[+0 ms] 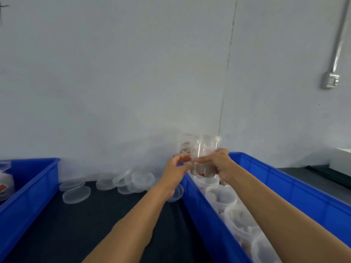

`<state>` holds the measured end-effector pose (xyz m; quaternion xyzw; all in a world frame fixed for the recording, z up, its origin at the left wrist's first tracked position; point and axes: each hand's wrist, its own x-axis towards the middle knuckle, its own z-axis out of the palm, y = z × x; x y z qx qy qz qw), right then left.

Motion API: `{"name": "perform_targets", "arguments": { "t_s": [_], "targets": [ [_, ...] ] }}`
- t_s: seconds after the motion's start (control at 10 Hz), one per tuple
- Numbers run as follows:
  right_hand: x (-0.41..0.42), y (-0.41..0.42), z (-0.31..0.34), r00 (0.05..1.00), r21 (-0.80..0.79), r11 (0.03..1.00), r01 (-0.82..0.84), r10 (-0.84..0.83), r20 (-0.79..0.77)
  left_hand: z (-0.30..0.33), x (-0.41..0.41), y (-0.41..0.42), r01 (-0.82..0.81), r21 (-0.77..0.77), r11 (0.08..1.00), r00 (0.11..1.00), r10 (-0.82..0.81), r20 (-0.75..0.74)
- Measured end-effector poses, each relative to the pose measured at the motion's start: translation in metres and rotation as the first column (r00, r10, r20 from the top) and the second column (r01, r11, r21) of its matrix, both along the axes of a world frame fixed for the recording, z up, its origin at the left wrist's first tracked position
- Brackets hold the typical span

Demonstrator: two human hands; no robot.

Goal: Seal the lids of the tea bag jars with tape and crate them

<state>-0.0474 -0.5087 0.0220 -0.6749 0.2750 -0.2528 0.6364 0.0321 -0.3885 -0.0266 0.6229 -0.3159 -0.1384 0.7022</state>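
Clear plastic jar (204,158) sits mid-frame: your right hand (218,164) curls its fingers round it above the blue crate (284,186), your left hand (175,171) fingers loosely spread beside it.

Wall socket (331,82) w/ conduit (341,35), grey wall (114,73).

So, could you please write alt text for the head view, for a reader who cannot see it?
The right hand grips a clear jar above the right blue crate, which holds more jars, with the left hand beside it. Loose lids lie on the dark table; another blue crate sits at left.
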Motion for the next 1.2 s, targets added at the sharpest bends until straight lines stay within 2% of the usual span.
{"name": "perform_targets", "arguments": {
  "t_s": [0.1,0.2,0.4,0.5,0.7,0.8,1.0,1.1,1.2],
  "targets": [
    [0.016,-0.021,-0.009,0.999,0.030,0.999,0.013,-0.014,0.047,-0.011,0.011,-0.030,0.017,-0.018,1.000,0.998,-0.016,0.054],
    [0.034,-0.038,-0.015,0.997,-0.021,0.999,0.030,-0.028,0.072,-0.019,0.023,-0.056,0.026,-0.024,0.999,0.998,-0.024,0.065],
    [0.066,-0.060,-0.020,0.999,-0.187,0.981,0.043,-0.041,0.016,-0.033,0.045,-0.081,-0.054,-0.056,0.997,0.983,0.063,0.174],
    [0.075,-0.062,-0.030,0.999,-0.199,0.980,0.033,-0.030,0.015,-0.039,0.053,-0.085,-0.113,-0.011,0.993,0.973,0.113,0.201],
    [0.079,-0.067,-0.041,0.999,-0.161,0.987,0.015,-0.008,0.046,-0.048,0.058,-0.089,-0.165,0.121,0.979,0.951,0.126,0.281],
    [0.078,-0.067,-0.040,0.999,-0.185,0.982,0.024,-0.019,0.029,-0.048,0.058,-0.091,-0.177,0.140,0.974,0.948,0.131,0.289],
    [0.078,-0.057,-0.038,0.992,-0.184,0.981,0.055,-0.075,-0.104,-0.041,0.050,-0.084,-0.129,0.189,0.973,0.961,0.075,0.267],
    [0.074,-0.041,-0.030,0.966,-0.134,0.979,0.154,-0.178,-0.187,-0.032,0.044,-0.073,-0.062,0.154,0.986,0.986,0.037,0.160],
    [0.066,-0.028,-0.027,0.943,-0.209,0.936,0.282,-0.310,-0.116,-0.023,0.038,-0.058,-0.031,0.092,0.995,0.996,0.024,0.082]
  ]
}}
